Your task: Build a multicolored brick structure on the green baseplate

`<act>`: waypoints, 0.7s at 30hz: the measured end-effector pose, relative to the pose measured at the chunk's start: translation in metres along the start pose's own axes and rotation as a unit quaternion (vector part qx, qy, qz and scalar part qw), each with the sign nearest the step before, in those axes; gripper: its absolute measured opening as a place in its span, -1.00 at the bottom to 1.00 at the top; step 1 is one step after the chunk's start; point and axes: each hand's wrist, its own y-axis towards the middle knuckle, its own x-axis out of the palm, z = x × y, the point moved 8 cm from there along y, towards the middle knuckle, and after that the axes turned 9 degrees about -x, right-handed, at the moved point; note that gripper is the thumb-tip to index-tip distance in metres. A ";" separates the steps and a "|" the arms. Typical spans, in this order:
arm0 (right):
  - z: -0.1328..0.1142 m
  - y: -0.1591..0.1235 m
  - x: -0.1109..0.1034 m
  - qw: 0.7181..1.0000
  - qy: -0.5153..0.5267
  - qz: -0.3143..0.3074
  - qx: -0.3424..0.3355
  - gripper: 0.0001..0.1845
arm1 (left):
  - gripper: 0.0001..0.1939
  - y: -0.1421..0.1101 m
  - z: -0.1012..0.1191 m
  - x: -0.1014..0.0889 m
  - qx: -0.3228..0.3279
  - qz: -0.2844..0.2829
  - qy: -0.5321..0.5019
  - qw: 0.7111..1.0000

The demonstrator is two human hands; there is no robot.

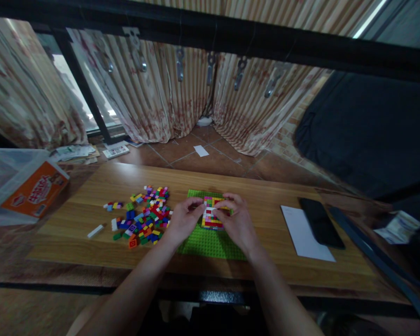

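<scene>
Several striped curtains (pixel 140 93) hang past the far edge of a long wooden table (pixel 269 224), which carries most of the things in view. A clear plastic bin (pixel 7 175) with an orange label stands just off the table's left edge. Midway along the table, reaching close to its near edge, lies a green studded baseplate (pixel 210 247). To the left of that plate, a loose heap of bricks (pixel 145 217) in many colours spreads over the tabletop. Toward the right edge, a white sheet of paper (pixel 303 233) lies flat, and a black phone (pixel 320 221) overlaps its right side. Both of the person's hands are over the baseplate, bent inward and close together. The right hand (pixel 238 219) has its thumb and forefinger pinched on a small white brick (pixel 210 211); the left hand (pixel 185 217) has its fingertips at the same spot, though one cannot tell whether they grip that brick or steady what is below. Beneath the fingers, on the plate's far half, sits a multicoloured brick build (pixel 213 223). A slim white bar (pixel 95 231) lies alone, between the heap and the table's left edge.
</scene>
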 end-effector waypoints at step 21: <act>0.040 -0.007 0.023 0.967 0.192 0.039 0.161 -0.82 | -0.80 0.005 -0.007 0.004 -0.043 0.080 -0.002 0.996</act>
